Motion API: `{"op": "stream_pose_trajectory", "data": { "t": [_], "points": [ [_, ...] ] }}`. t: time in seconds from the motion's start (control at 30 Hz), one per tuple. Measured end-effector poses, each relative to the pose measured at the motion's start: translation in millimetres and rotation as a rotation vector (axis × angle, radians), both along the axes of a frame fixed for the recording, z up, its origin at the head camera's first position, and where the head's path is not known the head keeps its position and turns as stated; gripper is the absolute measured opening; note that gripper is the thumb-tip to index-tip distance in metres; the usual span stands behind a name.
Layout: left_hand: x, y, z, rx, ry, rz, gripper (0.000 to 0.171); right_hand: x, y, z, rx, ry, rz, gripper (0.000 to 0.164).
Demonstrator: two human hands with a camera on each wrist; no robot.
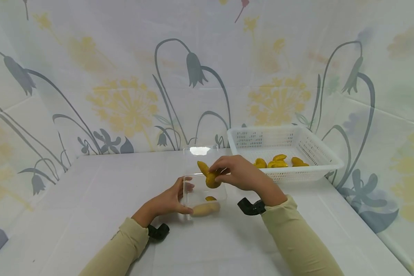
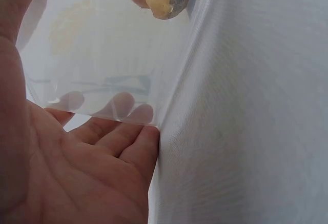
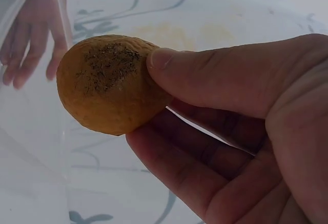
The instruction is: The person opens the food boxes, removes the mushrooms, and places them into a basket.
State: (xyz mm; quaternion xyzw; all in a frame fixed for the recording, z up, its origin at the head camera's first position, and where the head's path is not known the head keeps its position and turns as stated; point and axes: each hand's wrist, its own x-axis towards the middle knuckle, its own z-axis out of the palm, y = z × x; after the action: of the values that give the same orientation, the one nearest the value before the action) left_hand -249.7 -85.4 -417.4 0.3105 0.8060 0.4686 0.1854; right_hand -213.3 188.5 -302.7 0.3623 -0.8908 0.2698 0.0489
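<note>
A yellow-brown, knobbly ginger root point(image 1: 212, 179) is pinched between the thumb and fingers of my right hand point(image 1: 239, 173), above a clear plastic box point(image 1: 188, 196). Its rounded end point(image 3: 110, 88) with a dark, speckled patch faces the right wrist camera. My left hand point(image 1: 170, 197) holds the box at its left side, thumb near the front corner and fingers behind. In the left wrist view, the fingertips point(image 2: 123, 106) show through the clear wall. Another ginger root point(image 1: 206, 209) lies inside the box, partly seen through its front wall.
A white perforated basket point(image 1: 310, 174) with several yellow ginger roots point(image 1: 277, 163) stands at the back right. The box's clear lid point(image 1: 200, 155) stands raised behind it. A flower-patterned curtain point(image 1: 124, 69) hangs behind the white table point(image 1: 100, 191).
</note>
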Motion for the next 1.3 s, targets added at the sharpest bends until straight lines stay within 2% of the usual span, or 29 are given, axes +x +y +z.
{"op": "stream_pose_trajectory", "data": {
  "t": [0.7, 0.87, 1.3],
  "points": [
    [-1.6, -0.2, -2.5, 0.023, -0.033, -0.009, 0.107, -5.5, 46.2, 17.3, -0.121, 0.011, -0.171, 0.029],
    [-2.8, -0.4, -3.8, 0.024, -0.024, -0.020, 0.105, -5.8, 55.7, 19.9, -0.140, -0.008, -0.236, 0.027],
    [-1.6, 0.3, -1.6, 0.009, -0.018, -0.016, 0.104, -8.6, 84.1, 21.8, -0.165, 0.003, -0.339, 0.027]
  ]
}}
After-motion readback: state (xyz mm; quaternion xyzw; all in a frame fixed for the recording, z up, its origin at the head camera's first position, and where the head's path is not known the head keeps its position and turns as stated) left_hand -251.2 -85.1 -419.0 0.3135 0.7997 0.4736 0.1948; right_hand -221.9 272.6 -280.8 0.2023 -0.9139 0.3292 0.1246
